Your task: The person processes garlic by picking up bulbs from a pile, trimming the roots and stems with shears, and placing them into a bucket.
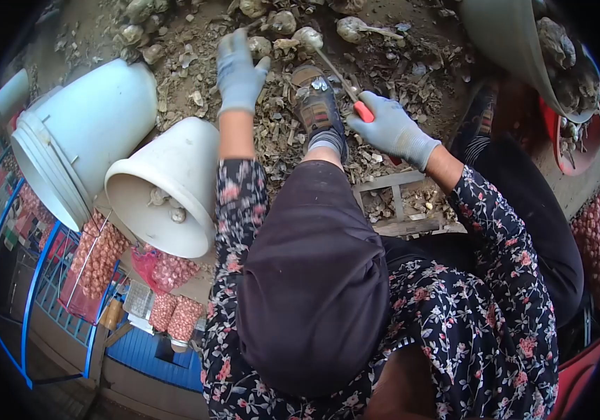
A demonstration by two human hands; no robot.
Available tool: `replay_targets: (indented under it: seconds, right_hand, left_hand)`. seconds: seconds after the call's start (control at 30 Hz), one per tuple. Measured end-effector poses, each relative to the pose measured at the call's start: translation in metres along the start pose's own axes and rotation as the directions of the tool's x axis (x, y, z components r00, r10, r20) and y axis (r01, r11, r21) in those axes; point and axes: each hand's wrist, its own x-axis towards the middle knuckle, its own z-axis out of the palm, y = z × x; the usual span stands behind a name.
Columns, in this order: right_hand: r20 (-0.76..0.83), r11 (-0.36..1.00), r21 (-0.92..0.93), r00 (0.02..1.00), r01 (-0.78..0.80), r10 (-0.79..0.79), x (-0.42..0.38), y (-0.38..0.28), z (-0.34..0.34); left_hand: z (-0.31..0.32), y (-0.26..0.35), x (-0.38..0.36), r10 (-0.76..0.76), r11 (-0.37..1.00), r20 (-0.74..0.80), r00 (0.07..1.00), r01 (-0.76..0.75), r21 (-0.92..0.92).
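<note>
Garlic bulb (307, 36) speared by knife (342, 80), right hand (389, 129) gripping, left hand (239, 73) open, buckets (167, 185) beside.

The ground (412, 63) was bare packed earth, littered all over with dry papery husks and scraps — daylight fell flat across it, no hard shadows. Two white buckets (97, 133) lay tipped on their sides at the left, the nearer one (174, 189) showing a few pale bulbs inside. Beyond them — a blue metal railing (33, 280) and red mesh sacks (100, 255) packed full. A small wooden frame (398, 199) sat low on the dirt, and another red mesh sack (597, 245) bulged at the right edge.
</note>
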Motion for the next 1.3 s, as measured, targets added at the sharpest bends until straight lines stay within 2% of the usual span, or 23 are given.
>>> replay_targets:
  seconds: [0.03,0.1,0.13,0.17,0.23,0.3,0.37,0.43,0.5,0.53,0.6,0.63,0.67,0.7,0.73,0.77,0.83,1.03,1.13,1.17,1.23,1.27,1.3]
  right_hand:
    - [0.039,0.997,-0.079,0.999,-0.001,0.004,0.000,-0.001,0.001]
    - [0.054,0.988,-0.147,0.997,-0.050,0.059,0.001,-0.007,0.006]
    - [0.041,0.971,-0.219,0.993,-0.099,0.111,0.006,-0.009,0.004]
    - [0.033,0.971,-0.218,0.994,-0.099,0.108,0.009,-0.010,0.005]
    - [-0.154,0.932,-0.363,0.985,0.014,-0.075,0.008,-0.011,0.015]
    - [-0.158,0.930,-0.369,0.985,0.001,-0.063,0.015,-0.019,0.015]
    - [-0.148,0.900,-0.434,0.982,0.042,-0.118,0.019,-0.026,0.014]
    - [-0.111,0.919,-0.394,0.991,0.021,-0.070,0.020,-0.030,0.013]
    - [-0.116,0.943,-0.310,0.980,0.120,-0.163,0.017,-0.026,0.015]
    - [-0.110,0.942,-0.312,0.980,0.123,-0.164,0.015,-0.026,0.014]
    - [-0.168,0.989,-0.132,0.982,0.062,-0.083,0.010,-0.026,0.013]
    - [-0.172,0.989,-0.131,0.982,0.062,-0.084,0.008,-0.022,0.014]
    - [-0.199,0.992,-0.106,0.976,0.065,-0.086,0.007,-0.015,0.017]
    - [-0.219,0.994,-0.082,0.972,0.070,-0.087,0.003,-0.011,0.018]
    - [-0.207,0.993,-0.083,0.973,0.084,-0.099,-0.003,-0.009,0.017]
    - [-0.207,0.992,-0.087,0.973,0.090,-0.107,-0.005,-0.008,0.016]
    - [-0.172,0.971,-0.179,0.966,0.161,-0.192,-0.011,-0.009,0.014]
    - [-0.171,0.910,-0.375,0.951,0.178,-0.256,-0.008,-0.029,0.010]
    - [-0.146,0.846,-0.522,0.965,0.113,-0.219,-0.005,-0.032,0.002]
    - [-0.144,0.846,-0.521,0.966,0.112,-0.216,-0.005,-0.033,0.000]
    - [-0.154,0.778,-0.617,0.950,0.122,-0.271,-0.004,-0.035,-0.002]
    - [-0.146,0.786,-0.602,0.948,0.143,-0.284,-0.004,-0.036,-0.004]
    - [-0.149,0.787,-0.601,0.948,0.138,-0.280,-0.004,-0.037,-0.005]
  left_hand:
    - [0.008,-0.001,0.005,-0.001,1.000,0.007,1.000,0.001,-0.003]
    - [0.008,-0.002,0.010,-0.195,0.979,0.217,0.956,0.203,-0.012]
    - [0.003,0.000,0.007,-0.252,0.961,0.154,0.955,0.266,-0.079]
    - [-0.007,0.003,0.006,-0.246,0.962,0.148,0.958,0.259,-0.080]
    - [-0.029,0.009,-0.006,-0.237,0.909,0.257,0.937,0.307,-0.282]
    - [-0.048,0.030,-0.010,-0.260,0.915,0.261,0.929,0.324,-0.240]
    - [-0.054,0.036,-0.014,-0.197,0.944,0.245,0.949,0.252,-0.215]
    - [-0.063,0.045,-0.011,-0.188,0.931,0.299,0.936,0.266,-0.249]
    - [-0.063,0.043,-0.010,-0.196,0.853,0.312,0.930,0.318,-0.413]
    - [-0.069,0.047,-0.009,-0.201,0.852,0.312,0.929,0.323,-0.413]
    - [-0.079,0.053,-0.008,-0.337,0.797,0.397,0.854,0.483,-0.362]
    - [-0.076,0.049,-0.011,-0.334,0.799,0.395,0.856,0.480,-0.363]
    - [-0.070,0.044,-0.018,-0.279,0.451,0.426,0.861,0.509,-0.733]
    - [-0.068,0.043,-0.024,-0.222,-0.025,0.432,0.874,0.438,-0.899]
    - [-0.068,0.041,-0.029,-0.214,-0.208,0.439,0.873,0.398,-0.893]
    - [-0.065,0.041,-0.032,-0.218,-0.207,0.432,0.875,0.391,-0.897]
    - [-0.064,0.051,-0.036,-0.147,-0.506,0.303,0.941,0.192,-0.841]
    - [-0.065,0.056,-0.042,-0.080,-0.447,0.292,0.953,0.228,-0.865]
    - [-0.081,0.062,-0.042,-0.142,-0.173,0.363,0.921,0.338,-0.925]
    - [-0.084,0.066,-0.042,-0.143,-0.175,0.366,0.920,0.341,-0.924]
    - [-0.088,0.073,-0.043,-0.208,0.199,0.376,0.903,0.416,-0.888]
    - [-0.085,0.070,-0.042,-0.238,0.377,0.324,0.916,0.394,-0.838]
    - [-0.081,0.069,-0.041,-0.233,0.376,0.327,0.916,0.395,-0.838]
